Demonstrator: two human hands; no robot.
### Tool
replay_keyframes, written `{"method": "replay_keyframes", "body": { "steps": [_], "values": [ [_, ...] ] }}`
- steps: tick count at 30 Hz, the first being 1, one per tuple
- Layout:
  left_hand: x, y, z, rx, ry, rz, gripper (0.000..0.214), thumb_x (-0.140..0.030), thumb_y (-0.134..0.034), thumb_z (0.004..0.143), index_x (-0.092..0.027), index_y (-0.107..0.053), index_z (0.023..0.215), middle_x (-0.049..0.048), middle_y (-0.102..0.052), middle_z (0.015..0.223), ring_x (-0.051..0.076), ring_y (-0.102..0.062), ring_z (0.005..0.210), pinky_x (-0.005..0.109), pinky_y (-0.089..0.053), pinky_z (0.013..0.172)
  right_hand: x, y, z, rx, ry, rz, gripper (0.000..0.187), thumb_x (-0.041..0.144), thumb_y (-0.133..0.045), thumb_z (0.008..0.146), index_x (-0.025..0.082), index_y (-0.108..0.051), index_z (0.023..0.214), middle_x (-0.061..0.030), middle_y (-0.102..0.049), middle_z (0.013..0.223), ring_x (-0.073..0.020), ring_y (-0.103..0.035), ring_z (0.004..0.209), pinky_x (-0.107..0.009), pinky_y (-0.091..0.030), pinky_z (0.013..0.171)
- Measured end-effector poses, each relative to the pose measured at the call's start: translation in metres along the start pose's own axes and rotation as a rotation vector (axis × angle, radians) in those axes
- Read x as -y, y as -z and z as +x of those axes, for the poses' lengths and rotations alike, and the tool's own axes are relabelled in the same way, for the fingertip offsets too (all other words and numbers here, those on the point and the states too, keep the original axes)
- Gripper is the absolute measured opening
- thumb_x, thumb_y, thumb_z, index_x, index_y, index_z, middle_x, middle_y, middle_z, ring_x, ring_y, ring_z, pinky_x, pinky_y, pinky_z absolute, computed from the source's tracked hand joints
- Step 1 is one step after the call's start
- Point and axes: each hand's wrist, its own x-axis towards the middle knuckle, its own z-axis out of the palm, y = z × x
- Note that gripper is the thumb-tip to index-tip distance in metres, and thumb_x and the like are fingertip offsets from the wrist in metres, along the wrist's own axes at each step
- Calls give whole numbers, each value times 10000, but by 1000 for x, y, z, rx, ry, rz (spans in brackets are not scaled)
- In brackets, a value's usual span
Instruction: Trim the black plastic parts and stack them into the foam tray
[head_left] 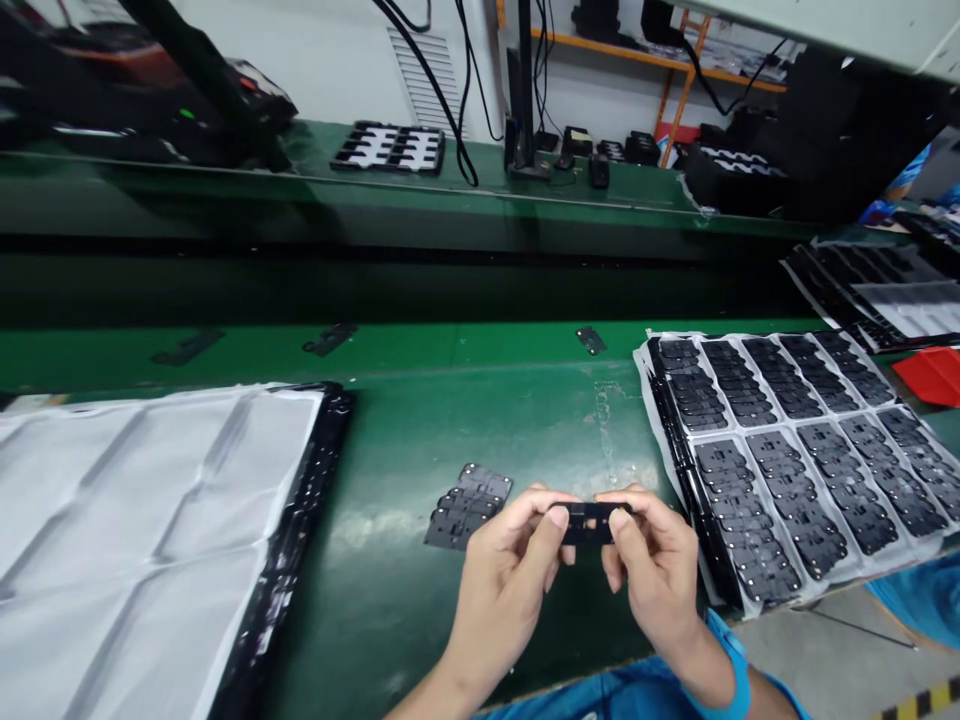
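A small flat black plastic part (587,521) is held between both hands above the green table's near edge. My left hand (504,575) pinches its left end with thumb and fingers. My right hand (651,566) pinches its right end in the same way. A short fanned pile of the same black parts (466,506) lies on the table just left of my left hand. To the right, a black tray (795,455) lined with white sheet holds several rows of the same parts.
A stack of trays covered with a white sheet (142,530) fills the near left. Single black parts (590,339) lie on the green conveyor belt (420,350) behind. Further trays (390,147), cables and machines stand at the back. A red object (932,374) is at far right.
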Motion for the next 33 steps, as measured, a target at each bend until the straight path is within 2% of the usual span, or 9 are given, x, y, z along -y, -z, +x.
{"method": "replay_keyframes", "body": {
  "steps": [8, 15, 20, 25, 33],
  "values": [
    [0, 2, -3, -23, -111, 81, 235, -331, -580, 1009, -185, -728, 901, -33, -575, 664, 90, -464, 482, 213, -364, 475, -2, 3, -2, 7, -44, 24, 253, 359, -596, 1060, 187, -766, 989, 14, -591, 766, -23, -495, 391, -139, -349, 369],
    [7, 4, -10, -13, -101, 70, 199, -303, -598, 1013, -199, -754, 946, -28, -573, 693, 106, -529, 543, 218, -415, 536, -1, -1, 1, -39, -170, 19, 372, 483, -655, 997, 152, -735, 846, 88, -424, 506, -35, -381, 333, -142, -257, 339],
    [12, 11, -13, -32, -110, 78, 197, -291, -601, 1006, -196, -757, 931, -31, -573, 670, 102, -511, 526, 216, -400, 527, -4, -1, 0, 67, -272, 49, 403, 531, -680, 973, 145, -764, 894, 43, -542, 549, -53, -479, 348, -153, -334, 371],
    [12, 18, -19, -16, -77, 94, 216, -295, -597, 1005, -191, -762, 914, -31, -562, 636, 112, -521, 549, 218, -404, 547, -8, -3, -1, 63, -329, 72, 438, 569, -709, 938, 141, -766, 865, 40, -555, 555, -46, -467, 317, -148, -297, 347],
    [16, 35, -27, 9, 46, 91, 222, -340, -605, 984, -181, -755, 948, -6, -627, 733, 128, -576, 590, 236, -451, 580, -14, -13, -2, 176, -438, 48, 488, 602, -668, 940, 125, -769, 926, 55, -518, 416, -84, -459, 297, -172, -311, 357]
  ]
}}
